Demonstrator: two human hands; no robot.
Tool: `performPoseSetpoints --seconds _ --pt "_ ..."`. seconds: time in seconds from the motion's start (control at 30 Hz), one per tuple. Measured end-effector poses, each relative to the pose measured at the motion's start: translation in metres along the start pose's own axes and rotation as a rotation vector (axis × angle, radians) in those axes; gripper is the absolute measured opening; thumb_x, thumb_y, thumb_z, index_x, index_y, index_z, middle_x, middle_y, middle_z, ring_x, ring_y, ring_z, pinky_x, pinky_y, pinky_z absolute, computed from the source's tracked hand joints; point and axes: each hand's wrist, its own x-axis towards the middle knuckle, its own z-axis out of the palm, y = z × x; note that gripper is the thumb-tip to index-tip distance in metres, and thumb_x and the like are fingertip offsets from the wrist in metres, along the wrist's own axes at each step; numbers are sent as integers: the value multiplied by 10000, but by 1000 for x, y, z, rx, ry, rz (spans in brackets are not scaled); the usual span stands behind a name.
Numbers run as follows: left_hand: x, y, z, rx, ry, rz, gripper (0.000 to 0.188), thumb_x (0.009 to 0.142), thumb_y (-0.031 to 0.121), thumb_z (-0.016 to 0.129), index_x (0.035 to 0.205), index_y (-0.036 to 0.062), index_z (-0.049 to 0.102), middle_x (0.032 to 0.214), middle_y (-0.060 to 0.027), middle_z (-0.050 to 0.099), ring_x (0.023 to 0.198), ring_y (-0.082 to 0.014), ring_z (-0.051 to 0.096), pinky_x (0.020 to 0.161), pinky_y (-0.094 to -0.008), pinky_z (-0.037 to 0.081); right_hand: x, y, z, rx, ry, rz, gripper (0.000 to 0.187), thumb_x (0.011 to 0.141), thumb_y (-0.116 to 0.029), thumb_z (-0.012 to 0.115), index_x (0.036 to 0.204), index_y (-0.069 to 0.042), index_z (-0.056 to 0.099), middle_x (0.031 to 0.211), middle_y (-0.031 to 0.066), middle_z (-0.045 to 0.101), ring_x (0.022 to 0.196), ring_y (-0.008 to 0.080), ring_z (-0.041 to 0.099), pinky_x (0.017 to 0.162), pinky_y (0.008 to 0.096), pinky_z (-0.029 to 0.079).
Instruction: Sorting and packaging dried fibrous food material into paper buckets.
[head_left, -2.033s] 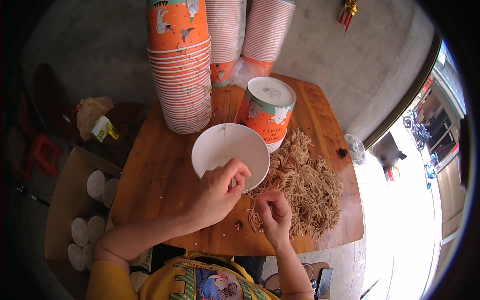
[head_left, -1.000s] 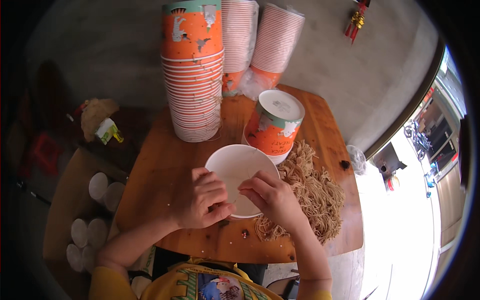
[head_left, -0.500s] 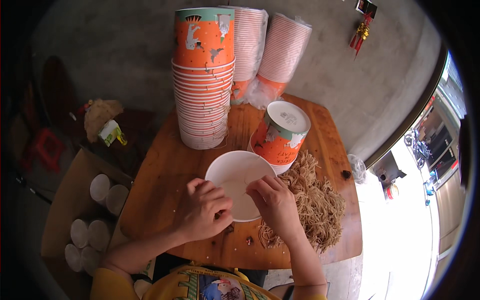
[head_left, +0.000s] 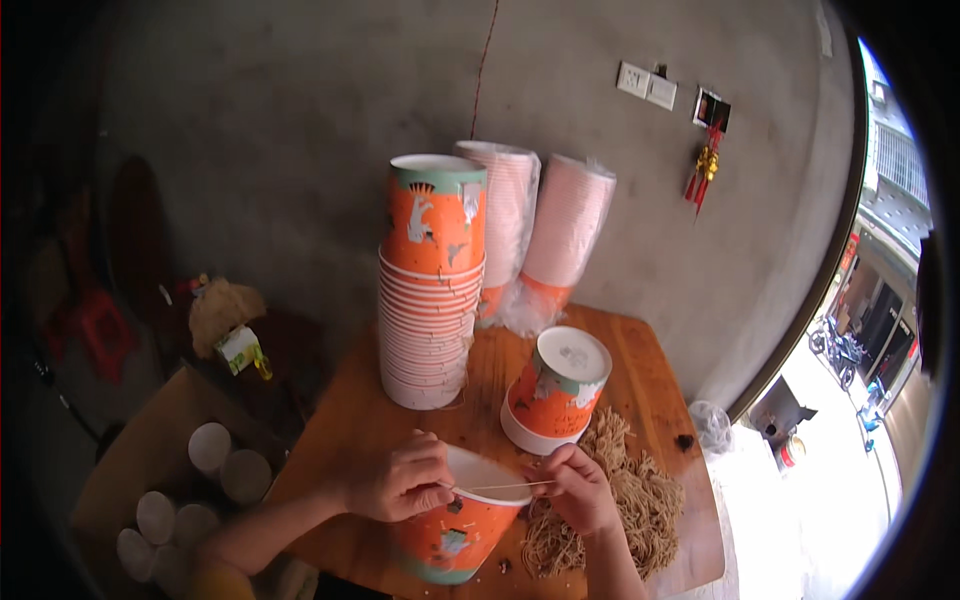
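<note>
A thin tan cord (head_left: 507,487) runs nearly straight across the mouth of an orange paper bucket (head_left: 455,540), between my two hands. My left hand (head_left: 408,478) is closed at the bucket's left rim, pinching one end of the cord; whether it also grips the rim is hidden. Beyond the right rim, my right hand (head_left: 578,488) pinches the other end. The bucket tilts so that its printed side shows, with a green band at the base. Right of my right hand lies a heap of tan cords (head_left: 645,510).
Behind my hands stand an upturned orange bucket (head_left: 553,400) and a tall stack of nested buckets (head_left: 430,330). Two plastic-wrapped stacks (head_left: 568,225) lean near the wall. At left, a cardboard box (head_left: 150,415) contains several white cylinders. The wooden table (head_left: 625,350) has a rounded edge.
The view has tilted up, so things sit lower. The bucket has tipped to show its printed outside. My hands have moved to its rim, with the cord now stretched between them.
</note>
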Motion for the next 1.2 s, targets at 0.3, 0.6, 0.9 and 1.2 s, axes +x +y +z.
performPoseSetpoints --seconds 0.3,0.6,0.9,1.2 --pt "80 -53 -119 -830 553 -727 184 918 189 645 1036 93 541 993 -21 615 889 -117 607 797 -303 531 66 -45 29 -251 -298 -401 619 792 -243 770 1314 -32 511 1407 97 449 1351 236 388 1114 401 302" --pt "190 -89 -228 -625 694 -191 704 937 606 508 1355 39 491 1356 -72 544 1254 -156 478 1075 -326 354 232 -174 114 -730 49 -754 515 935 -289 646 1324 10 493 1283 131 570 1214 218 525 1027 356 410" --pt "131 -166 -211 -172 610 -379 1128 778 727 625 1558 140 61 1552 -157 265 1446 -268 226 1161 -405 221 277 -109 53 -1329 215 -628 468 906 -397 657 1164 -9 615 1140 200 637 1078 348 609 911 396 471" --pt "108 -192 -174 -252 525 -207 1254 682 504 848 1541 72 42 1552 -146 218 1444 -262 195 1183 -413 191 185 -95 -44 -1735 296 -43 776 797 -631 666 1417 -231 426 1485 158 365 1376 403 325 1052 608 327"
